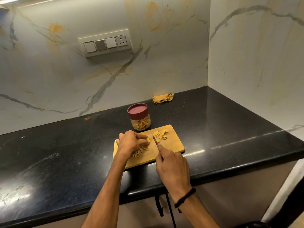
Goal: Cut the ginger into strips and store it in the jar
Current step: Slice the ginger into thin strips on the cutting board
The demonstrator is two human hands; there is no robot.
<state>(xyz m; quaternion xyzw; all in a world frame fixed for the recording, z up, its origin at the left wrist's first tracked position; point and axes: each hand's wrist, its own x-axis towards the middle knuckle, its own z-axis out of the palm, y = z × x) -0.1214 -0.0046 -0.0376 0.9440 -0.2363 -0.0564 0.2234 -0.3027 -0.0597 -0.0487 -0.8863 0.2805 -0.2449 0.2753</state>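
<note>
Left hand: the left hand (131,142) is down on the left half of the board, knuckles up, fingers curled and pinning a small ginger piece (149,139) under their tips.
Right hand: the right hand (172,167) comes in from the near right, fingers wrapped round the knife handle, forefinger stretched along the top. The handle itself is buried in the grip.
Knife: the knife (155,140) points toward the far side, blade down at the board, just right of the left fingertips and hard beside the pinned piece.
Ginger slices: a loose scatter of round ginger slices (162,134) sits on the far right part of the board, just right of the blade tip.
Ginger strips: cut ginger strips (139,151) lie heaped on the near side of the left hand, partly hidden by the wrist.
Board: the wooden cutting board (172,145) lies turned a little, close to the near edge of the worktop (230,125).
Jar: and there's the glass jar (141,125), upright just past the board's far edge. Whether it touches the board, one cannot tell. Its maroon lid (137,110) is on, and pale strips fill the lower part.
Worktop: black, speckled and glossy.
Cloth: a crumpled yellow cloth (162,98) lies at the far side by the wall, to the right of the jar and apart from it.
Wall: marble-patterned, with a switch panel (105,43) up to the left of the jar.
Wrist: a black band (185,197) circles the right wrist.
</note>
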